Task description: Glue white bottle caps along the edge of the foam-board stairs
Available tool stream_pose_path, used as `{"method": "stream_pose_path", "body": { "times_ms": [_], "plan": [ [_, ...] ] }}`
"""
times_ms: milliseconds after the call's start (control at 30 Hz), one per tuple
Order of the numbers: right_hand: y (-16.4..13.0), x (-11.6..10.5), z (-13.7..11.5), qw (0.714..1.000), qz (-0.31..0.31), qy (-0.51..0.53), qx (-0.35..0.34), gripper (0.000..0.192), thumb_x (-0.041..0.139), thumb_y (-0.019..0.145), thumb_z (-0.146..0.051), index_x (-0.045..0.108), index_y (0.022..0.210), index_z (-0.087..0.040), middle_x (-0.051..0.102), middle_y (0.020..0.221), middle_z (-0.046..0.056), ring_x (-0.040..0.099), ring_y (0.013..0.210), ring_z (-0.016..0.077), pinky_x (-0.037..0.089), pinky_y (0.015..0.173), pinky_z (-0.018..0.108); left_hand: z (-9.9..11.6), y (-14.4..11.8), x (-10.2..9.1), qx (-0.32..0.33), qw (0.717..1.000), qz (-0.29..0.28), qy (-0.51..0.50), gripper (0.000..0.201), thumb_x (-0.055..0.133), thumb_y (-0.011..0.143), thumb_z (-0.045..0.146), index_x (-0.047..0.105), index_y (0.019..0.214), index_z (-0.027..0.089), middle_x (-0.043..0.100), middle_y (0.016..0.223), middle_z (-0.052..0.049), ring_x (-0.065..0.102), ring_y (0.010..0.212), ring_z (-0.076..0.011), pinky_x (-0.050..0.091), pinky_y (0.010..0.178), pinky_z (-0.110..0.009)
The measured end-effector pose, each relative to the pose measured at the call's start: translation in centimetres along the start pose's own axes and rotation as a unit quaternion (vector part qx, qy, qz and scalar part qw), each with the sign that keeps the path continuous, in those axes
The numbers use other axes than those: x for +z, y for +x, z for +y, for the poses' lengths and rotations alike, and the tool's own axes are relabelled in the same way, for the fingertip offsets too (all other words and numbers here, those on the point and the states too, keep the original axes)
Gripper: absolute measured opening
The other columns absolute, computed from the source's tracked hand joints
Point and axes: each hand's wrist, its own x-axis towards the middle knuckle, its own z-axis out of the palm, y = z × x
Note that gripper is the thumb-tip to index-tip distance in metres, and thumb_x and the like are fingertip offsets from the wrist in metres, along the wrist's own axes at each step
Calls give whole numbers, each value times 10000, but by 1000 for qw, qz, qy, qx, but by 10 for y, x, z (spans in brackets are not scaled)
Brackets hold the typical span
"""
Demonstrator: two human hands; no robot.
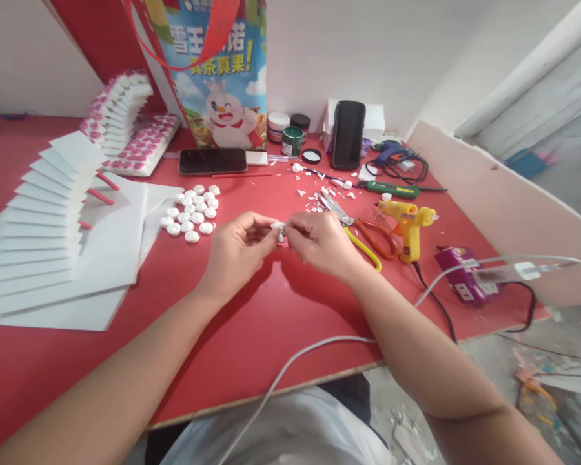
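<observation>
White foam or paper piece (277, 226), small, exact material unclear. Head view: held just above the red worktop (290, 316), between both hands. Handling, judged: light, pliable, easily crushed; best pinched lightly by its edges. Left hand (235, 255): fingers clamped on its left side. Right hand (320, 245): fingers pinched together on its right.

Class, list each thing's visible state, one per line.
Left hand, pinching
Right hand, pinching
White piece, held by both
Flat phone, screen dark
Propped phone, screen dark
Green jar, open
White jar, closed
Bag, standing upright
Scissors, lying flat
Glue gun, lying on its side
</observation>
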Motion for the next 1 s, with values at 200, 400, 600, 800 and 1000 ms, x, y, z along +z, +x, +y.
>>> {"method": "stream_pose_path", "body": {
  "times_ms": [200,400,600,800,1000],
  "plan": [
    [0,2,2,992,2,-112,-52,217,502,875,-161,529,661,-185,482,565,-8,404,534,118,264,579,280,2,-4,-5,134,973,-12,188,167,668,925,379,719,931,220,812,923,-52,754,849,-215,578,802,-308],
    [-1,4,0,995,-15,-84,-56,240,497,932,-185,552,699,-179,528,572,-4,431,542,118,300,595,270,-2,-1,-8,189,938,15,291,147,597,930,329,705,930,228,803,903,-52,742,827,-218,539,764,-310],
    [0,3,-3,1000,-27,7,8,270,533,987,-212,603,731,-163,586,562,-4,519,568,124,357,636,259,-4,-1,-9,198,926,0,321,196,559,969,337,705,1002,210,806,981,-94,745,909,-260,517,815,-343],
    [-1,0,0,999,-34,1,5,260,565,969,-203,631,721,-157,585,552,-7,498,555,120,345,628,263,-1,-1,-13,134,963,-34,233,214,578,982,381,726,972,226,798,910,-58,742,835,-222,524,756,-294],
    [-2,-5,3,997,-55,-30,-40,234,553,975,-213,678,792,-140,596,583,-1,474,559,116,319,615,264,-1,6,-18,102,982,-39,153,188,700,915,400,746,918,218,770,977,-57,710,917,-209,558,847,-294]
  ]
}}
